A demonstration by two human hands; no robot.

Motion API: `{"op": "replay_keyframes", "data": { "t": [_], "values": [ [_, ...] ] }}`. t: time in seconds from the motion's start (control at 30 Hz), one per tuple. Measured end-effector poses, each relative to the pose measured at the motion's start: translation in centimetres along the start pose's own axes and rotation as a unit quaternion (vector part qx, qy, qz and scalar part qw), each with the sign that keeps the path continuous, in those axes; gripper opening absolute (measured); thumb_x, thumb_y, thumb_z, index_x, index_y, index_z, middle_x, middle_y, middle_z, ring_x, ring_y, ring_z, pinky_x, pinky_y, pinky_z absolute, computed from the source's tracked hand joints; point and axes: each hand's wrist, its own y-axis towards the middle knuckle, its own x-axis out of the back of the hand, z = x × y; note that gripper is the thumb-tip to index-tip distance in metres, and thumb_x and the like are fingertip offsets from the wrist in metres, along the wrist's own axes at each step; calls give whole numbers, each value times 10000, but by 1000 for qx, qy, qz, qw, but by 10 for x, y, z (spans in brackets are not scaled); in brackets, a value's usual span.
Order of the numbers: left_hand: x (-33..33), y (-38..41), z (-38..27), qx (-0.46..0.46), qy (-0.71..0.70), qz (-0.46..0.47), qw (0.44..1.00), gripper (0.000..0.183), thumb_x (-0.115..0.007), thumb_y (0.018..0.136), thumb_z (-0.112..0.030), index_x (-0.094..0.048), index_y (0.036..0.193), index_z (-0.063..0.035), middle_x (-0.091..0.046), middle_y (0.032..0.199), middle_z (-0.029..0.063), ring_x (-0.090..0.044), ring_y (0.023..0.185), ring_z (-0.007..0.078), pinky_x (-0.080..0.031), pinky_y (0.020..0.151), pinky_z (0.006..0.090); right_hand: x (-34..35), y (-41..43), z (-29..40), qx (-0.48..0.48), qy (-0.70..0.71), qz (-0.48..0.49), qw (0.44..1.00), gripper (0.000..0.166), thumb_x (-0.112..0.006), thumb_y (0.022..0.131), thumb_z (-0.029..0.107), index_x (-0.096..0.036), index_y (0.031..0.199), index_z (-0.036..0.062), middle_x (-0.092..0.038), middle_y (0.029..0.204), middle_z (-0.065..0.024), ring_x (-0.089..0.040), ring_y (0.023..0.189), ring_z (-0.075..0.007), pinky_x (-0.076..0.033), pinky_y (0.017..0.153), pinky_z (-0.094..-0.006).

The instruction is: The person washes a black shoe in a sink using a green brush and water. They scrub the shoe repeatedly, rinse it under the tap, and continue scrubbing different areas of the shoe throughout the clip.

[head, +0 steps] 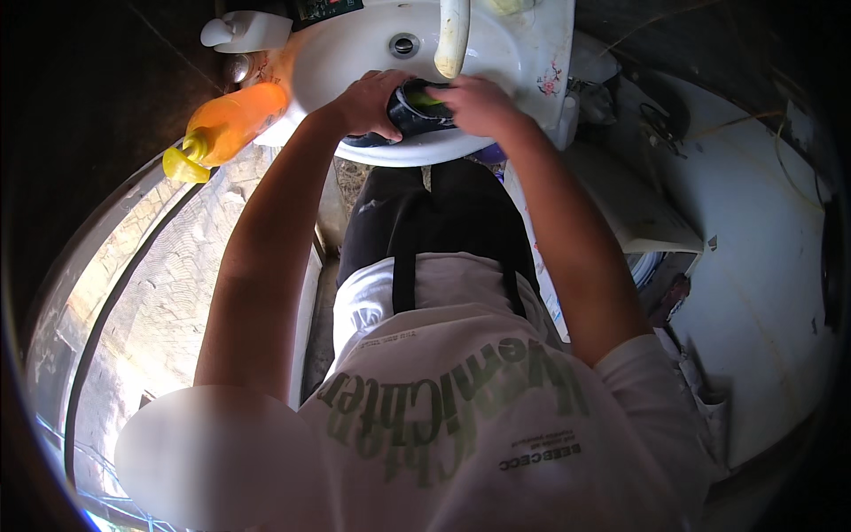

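Observation:
My left hand (369,103) grips a dark shoe (420,120) that looks wet, with a grey-edged opening. The shoe lies over the near side of a white washbasin (319,73), below the white faucet spout (453,40). At the shoe's opening is my right hand (484,106), blurred, its fingers reaching inside. A bright green object (422,100) shows in the opening beside those fingers. Whether it is a brush or part of the shoe, and whether my right hand holds it, I cannot tell.
An orange pump bottle (236,123) with a yellow head leans out at the basin's left corner. Behind it is a white pump bottle (259,32). The basin's drain (403,45) has a metal stopper. A white appliance-like panel (738,266) stands to the right.

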Motion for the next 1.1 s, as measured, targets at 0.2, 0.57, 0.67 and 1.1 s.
{"op": "replay_keyframes", "data": {
  "t": [0.2,0.57,0.67,1.1],
  "values": [
    [2,14,2,14,36,0,999,1071,-925,588,-160,-400,1517,-248,-530,1486,19,-401,1435,341,-350,1167,516,-14,6,-7,36,5,21,999,658,-573,872,14,-545,1465,299,-640,1102,-127,-620,1078,-307,-449,1049,-420],
    [-78,3,-43,230,113,-209,944,914,-709,801,-134,-233,1576,-50,-212,1631,212,-189,1496,508,-208,1218,612,-28,39,20,-14,97,38,994,488,-558,889,2,-670,1298,244,-625,1099,-148,-620,1061,-385,-523,898,-457],
    [-79,2,-43,217,117,-265,932,844,-658,856,-125,-238,1588,-99,-215,1642,172,-178,1501,505,-205,1222,605,-33,53,13,-52,75,11,996,485,-556,886,3,-688,1267,272,-646,1178,-129,-625,1117,-349,-520,930,-447],
    [-78,-16,-29,209,176,-254,928,672,-535,964,-131,-289,1588,-171,-279,1659,52,-215,1550,317,-163,1249,542,-16,43,-30,53,120,75,989,616,-496,872,-105,-677,1345,245,-604,1030,-158,-606,955,-350,-490,880,-397]
  ]
}}
